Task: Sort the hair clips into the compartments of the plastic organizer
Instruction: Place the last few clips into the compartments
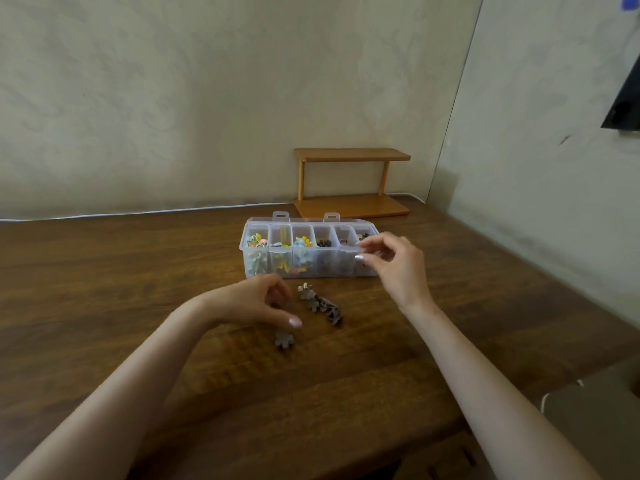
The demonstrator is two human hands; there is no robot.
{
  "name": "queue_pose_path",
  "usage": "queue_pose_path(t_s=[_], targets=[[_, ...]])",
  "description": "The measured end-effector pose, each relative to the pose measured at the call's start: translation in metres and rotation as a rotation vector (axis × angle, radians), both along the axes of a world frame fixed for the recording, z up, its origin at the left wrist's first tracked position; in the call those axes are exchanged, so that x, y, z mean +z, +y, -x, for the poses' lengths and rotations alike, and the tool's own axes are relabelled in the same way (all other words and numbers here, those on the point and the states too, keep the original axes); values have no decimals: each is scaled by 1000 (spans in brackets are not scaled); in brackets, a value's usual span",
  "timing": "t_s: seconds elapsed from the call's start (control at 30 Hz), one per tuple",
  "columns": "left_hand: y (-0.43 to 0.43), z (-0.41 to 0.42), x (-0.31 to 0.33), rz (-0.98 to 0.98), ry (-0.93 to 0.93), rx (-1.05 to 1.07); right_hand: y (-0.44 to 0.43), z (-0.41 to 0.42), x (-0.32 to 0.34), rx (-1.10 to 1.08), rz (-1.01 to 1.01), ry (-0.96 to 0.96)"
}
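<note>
While grey flower clips (313, 301) lie before clear organizer (343, 265) | left hand (256, 301), right hand (394, 261): curled, grip unclear

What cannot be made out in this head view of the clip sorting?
Head view:
Right hand: whether it pinches anything; too small.
Left hand: what its fingers hold; its own back hides them.
Organizer, rightmost compartment: behind the right hand.
Dark object, top right: cut off by the edge.
</note>
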State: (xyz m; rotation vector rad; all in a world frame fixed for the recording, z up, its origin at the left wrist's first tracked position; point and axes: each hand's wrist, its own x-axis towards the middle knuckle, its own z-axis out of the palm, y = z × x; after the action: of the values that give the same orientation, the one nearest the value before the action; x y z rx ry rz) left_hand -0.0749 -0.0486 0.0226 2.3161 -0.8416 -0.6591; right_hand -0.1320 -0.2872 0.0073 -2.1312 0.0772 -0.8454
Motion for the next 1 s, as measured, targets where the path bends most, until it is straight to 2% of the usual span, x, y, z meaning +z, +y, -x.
queue_pose_path(t_s=[0.07, 0.27, 0.4, 0.57, 0.67, 0.73, 0.83, 1.0], targets=[[1, 3, 3, -101, 20, -81, -4, -8, 7, -43, 9, -43], [-2, 6, 5, -132, 53, -139, -2, -37, 21, -69, 12, -73], [-4, 6, 1, -29, 101, -97, -4, -51, 23, -85, 44, -38], [-9, 6, -3, 59, 6, -42, -3, -41, 22, -69, 26, -55], [-12, 7, -6, 91, -93, 9, 2, -24, 18, 37, -10, -30], [-14, 7, -7, 112, -167, 31, 6, -12, 15, 174, -24, 49], [-15, 6, -11, 152, -213, 62, 15, -3, 6, 338, 45, 268], [-15, 1, -18, 207, -270, 90, 20, -6, -7, 390, 224, 435]])
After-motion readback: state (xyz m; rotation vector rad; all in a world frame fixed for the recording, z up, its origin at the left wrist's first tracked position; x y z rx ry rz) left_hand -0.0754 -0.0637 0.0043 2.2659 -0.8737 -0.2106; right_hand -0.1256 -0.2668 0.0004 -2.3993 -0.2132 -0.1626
